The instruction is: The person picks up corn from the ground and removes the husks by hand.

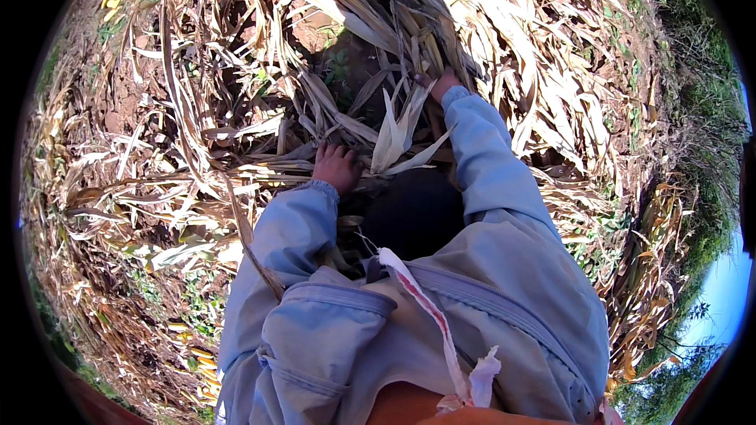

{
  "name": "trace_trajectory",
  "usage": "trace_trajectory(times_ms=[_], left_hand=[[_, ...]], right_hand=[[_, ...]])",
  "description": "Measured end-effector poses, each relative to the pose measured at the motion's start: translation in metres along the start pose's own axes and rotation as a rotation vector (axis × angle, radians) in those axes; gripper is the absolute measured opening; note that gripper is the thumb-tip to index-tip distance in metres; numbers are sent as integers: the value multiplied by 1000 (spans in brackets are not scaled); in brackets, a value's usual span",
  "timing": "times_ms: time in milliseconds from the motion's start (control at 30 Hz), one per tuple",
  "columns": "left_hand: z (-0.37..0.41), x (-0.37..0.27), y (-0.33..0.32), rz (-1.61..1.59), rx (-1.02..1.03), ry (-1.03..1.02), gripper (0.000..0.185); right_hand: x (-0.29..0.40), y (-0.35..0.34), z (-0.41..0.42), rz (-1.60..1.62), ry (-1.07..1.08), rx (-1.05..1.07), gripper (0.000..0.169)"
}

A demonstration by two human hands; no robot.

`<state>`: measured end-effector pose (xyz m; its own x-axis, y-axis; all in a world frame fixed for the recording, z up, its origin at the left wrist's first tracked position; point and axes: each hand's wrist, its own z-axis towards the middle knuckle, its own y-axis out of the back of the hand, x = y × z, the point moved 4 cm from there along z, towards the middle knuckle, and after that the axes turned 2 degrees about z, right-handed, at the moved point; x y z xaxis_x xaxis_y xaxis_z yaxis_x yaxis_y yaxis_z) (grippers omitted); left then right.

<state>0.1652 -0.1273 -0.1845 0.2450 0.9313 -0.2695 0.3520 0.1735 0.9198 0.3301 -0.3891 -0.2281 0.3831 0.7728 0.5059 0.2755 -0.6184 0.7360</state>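
Observation:
My left hand (336,166) lies over a low bundle of dry corn stalks (277,169), with the back of the hand up. Its fingers reach over the stalks, and I cannot tell whether they grip. Farther out, my right hand (444,84) closes around dried corn stalks (434,41) that run away from me in the shade. Its fingertips are partly hidden. Between the hands, an opened pale corn husk (393,136) spreads upward in pointed leaves, close below the right hand. Dark shaded cloth (413,212) covers my knee or leg between the forearms.
Dry stalks and leaves (549,71) litter the ground all around. A long bent stalk (171,65) crosses the left side up to my left sleeve. Bare soil (310,29) shows ahead. Yellow corn ears (207,372) lie lower left, with more ears (112,0) upper left. Green bushes (703,130) stand at right.

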Motion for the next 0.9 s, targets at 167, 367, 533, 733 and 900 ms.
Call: trace_trajectory(times_ms=[167, 367, 533, 733, 900], left_hand=[[-1, -1, 2, -42, 8, -3, 32], [2, 3, -3, -23, -42, 13, 32], [10, 2, -3, -80, -77, -5, 31], [9, 15, -24, -138, -105, 40, 30], [14, 19, -29, -182, -115, 47, 31]], right_hand=[[4, 1, -10, 87, 2, -38, 83], [81, -47, -48, -273, 767, 77, 49], [62, -127, 30, -283, 647, 215, 50], [76, -140, 42, -586, 612, 275, 61], [72, -144, 47, -531, 553, 205, 58]])
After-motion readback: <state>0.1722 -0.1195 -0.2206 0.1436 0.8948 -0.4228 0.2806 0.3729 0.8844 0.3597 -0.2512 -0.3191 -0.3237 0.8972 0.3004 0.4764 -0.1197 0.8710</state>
